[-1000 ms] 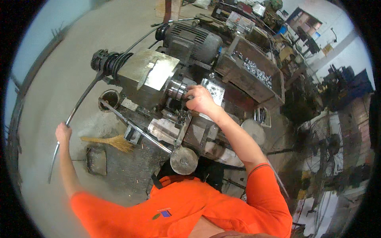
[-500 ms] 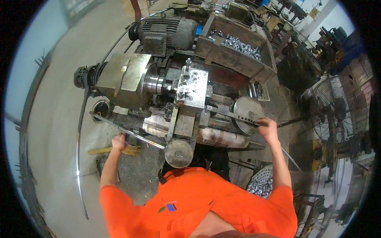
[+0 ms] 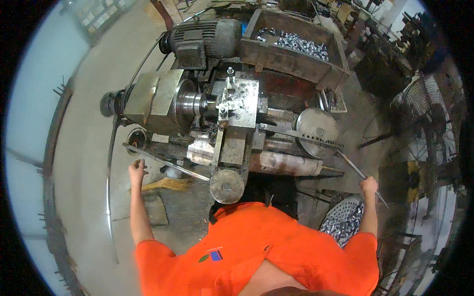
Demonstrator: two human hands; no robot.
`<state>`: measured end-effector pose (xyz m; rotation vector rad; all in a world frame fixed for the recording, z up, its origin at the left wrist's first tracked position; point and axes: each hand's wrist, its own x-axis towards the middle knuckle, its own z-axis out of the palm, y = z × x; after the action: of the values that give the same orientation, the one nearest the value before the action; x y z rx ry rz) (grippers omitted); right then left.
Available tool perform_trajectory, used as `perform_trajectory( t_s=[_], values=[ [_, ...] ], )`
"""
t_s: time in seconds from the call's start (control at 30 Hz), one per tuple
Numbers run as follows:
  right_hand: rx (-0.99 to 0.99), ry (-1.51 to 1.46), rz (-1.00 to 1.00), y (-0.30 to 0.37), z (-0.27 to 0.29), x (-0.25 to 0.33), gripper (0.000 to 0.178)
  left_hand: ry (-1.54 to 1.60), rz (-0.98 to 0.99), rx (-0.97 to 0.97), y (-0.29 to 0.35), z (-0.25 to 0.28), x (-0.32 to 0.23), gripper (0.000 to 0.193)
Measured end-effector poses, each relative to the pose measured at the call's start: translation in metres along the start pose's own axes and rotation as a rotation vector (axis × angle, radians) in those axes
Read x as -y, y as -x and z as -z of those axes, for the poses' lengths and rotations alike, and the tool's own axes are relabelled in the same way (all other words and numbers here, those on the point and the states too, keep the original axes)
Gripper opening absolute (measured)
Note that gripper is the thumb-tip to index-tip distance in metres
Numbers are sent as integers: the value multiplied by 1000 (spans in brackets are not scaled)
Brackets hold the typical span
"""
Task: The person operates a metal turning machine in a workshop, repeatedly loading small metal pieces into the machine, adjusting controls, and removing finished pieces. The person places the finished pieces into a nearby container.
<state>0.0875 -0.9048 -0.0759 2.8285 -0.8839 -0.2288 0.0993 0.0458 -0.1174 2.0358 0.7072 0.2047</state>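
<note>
My right hand (image 3: 369,185) is closed round a slanting metal lever rod (image 3: 351,165) at the right of a small lathe. My left hand (image 3: 138,170) is raised with its fingers apart and nothing in them, just below the outer end of a long lever bar (image 3: 168,162). That bar runs to a round metal disc (image 3: 227,186) in front of me. At mid-machine a steel tool block (image 3: 242,102) faces the shiny spindle chuck (image 3: 190,103). A flat bar with a row of holes (image 3: 306,135) crosses a larger disc (image 3: 318,132).
Behind the lathe sit a dark motor (image 3: 205,42) and a wooden box (image 3: 296,61) with small metal parts. A perforated basket (image 3: 341,217) of similar parts is by my right forearm. A straw broom (image 3: 170,184) lies at left; a fan (image 3: 419,116) stands far right.
My right hand has moved right and down from the bar with holes to the lever rod. My left hand has risen toward the long bar's end, its fingers opening. The view has shifted slightly.
</note>
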Motion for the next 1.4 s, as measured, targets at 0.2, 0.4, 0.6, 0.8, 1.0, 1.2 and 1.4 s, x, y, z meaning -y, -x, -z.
perform_trajectory(
  t_s=[0.2,0.4,0.6,0.8,1.0,1.2,1.4],
  values=[
    [65,-167,87,79,-12,15,26,313,236,-128,31,-13,-87,58],
    [281,-983,70,180,-54,44,24,413,219,-142,22,-57,-85,29],
    [400,-1304,-12,222,5,92,17,369,130,-204,26,-60,-88,28],
    [380,-1259,-18,221,-2,88,21,293,182,-153,22,-60,-88,29],
    [6,-772,179,185,1,61,41,273,219,-123,28,-47,-88,30],
    [-146,-65,211,35,-13,-8,52,302,194,-105,22,-64,-91,34],
    [-293,-63,-45,-31,12,48,66,419,216,48,15,-48,-70,47]
  ],
)
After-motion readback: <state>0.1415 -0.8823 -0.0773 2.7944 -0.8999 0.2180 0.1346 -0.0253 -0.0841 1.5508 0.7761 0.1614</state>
